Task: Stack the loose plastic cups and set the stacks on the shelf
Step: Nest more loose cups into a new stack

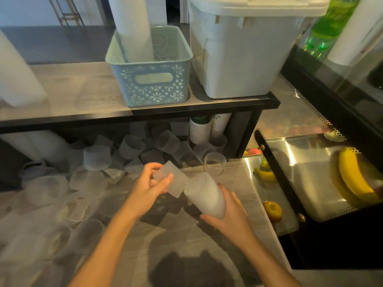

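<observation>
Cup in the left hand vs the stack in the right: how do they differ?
The single cup, pinched by the left hand, looks smooth-walled; the cup stack in the right hand shows vertical ribbing. The single cup is one thin, more see-through layer; the cup stack is several nested cups, so it looks whiter and denser. The single cup lies angled toward the cup stack's upper end, touching or just short of it. Both are frosted translucent plastic, held above the counter.

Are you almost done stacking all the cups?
Not nearly. The right hand grips a small stack, and the left hand holds one cup at its mouth. Many loose cups lie under the shelf and on the counter.
</observation>
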Demonstrator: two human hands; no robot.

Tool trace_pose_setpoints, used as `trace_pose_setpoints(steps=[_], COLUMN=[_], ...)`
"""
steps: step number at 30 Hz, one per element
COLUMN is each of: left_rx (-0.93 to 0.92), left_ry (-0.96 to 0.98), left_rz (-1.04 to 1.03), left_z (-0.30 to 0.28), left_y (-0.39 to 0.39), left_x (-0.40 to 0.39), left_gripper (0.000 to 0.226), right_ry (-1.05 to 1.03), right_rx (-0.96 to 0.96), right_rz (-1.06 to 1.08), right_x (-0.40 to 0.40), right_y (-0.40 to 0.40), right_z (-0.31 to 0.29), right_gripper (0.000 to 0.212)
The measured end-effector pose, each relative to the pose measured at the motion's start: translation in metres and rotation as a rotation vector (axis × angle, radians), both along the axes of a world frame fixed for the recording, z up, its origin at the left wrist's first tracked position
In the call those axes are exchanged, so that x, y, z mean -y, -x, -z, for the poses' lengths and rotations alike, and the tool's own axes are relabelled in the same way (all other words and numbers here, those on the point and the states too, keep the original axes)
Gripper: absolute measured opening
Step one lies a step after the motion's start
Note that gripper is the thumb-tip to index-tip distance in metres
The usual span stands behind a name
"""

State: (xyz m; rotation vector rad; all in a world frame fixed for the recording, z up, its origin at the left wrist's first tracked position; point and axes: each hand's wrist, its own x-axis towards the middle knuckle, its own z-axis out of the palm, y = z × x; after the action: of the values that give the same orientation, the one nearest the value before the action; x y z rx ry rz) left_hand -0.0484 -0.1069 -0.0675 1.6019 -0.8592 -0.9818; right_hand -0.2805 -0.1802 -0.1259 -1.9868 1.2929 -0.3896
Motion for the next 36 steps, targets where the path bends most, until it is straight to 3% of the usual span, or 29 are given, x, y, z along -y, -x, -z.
trace_pose_setpoints(steps=[2, 8, 14, 19, 24, 30, 34, 36], left_rx=[0.073, 0.353, 0.547, 0.616, 0.689, 0.527, 0.261, 0.082], left_ry=[-0.007, -0.047, -0.077, -0.159, -0.262, -0.256, -0.136, -0.075], left_rz=[0.052, 0.163, 0.302, 0.394, 0.535, 0.513, 0.427, 0.317], left_z=[-0.006, -0.017, -0.033, -0.039, -0.034, -0.018, -0.005, 0.002], left_y=[-0.005, -0.010, 0.002, 0.003, 0.004, 0.024, 0.035, 0.035], left_x=[-0.003, -0.002, 0.003, 0.002, 0.008, 0.016, 0.022, 0.032], left_gripper=[0.057, 0.081, 0.063, 0.060, 0.084, 0.116, 0.107, 0.091], right_ry=[0.021, 0.077, 0.103, 0.079, 0.086, 0.079, 0.061, 0.043], right_rx=[-0.003, -0.016, -0.053, -0.068, -0.101, -0.040, 0.016, 0.056], right_rz=[-0.016, -0.070, -0.076, -0.107, -0.162, -0.155, -0.117, -0.069], right_x=[-0.002, -0.008, -0.014, -0.016, -0.020, -0.019, -0.015, -0.013], right_y=[-0.004, -0.008, -0.007, -0.001, 0.000, -0.006, -0.002, 0.005], right_z=[-0.003, -0.011, -0.013, -0.015, -0.022, -0.016, -0.010, -0.009], right_gripper=[0.098, 0.099, 0.102, 0.101, 0.098, 0.100, 0.097, 0.094])
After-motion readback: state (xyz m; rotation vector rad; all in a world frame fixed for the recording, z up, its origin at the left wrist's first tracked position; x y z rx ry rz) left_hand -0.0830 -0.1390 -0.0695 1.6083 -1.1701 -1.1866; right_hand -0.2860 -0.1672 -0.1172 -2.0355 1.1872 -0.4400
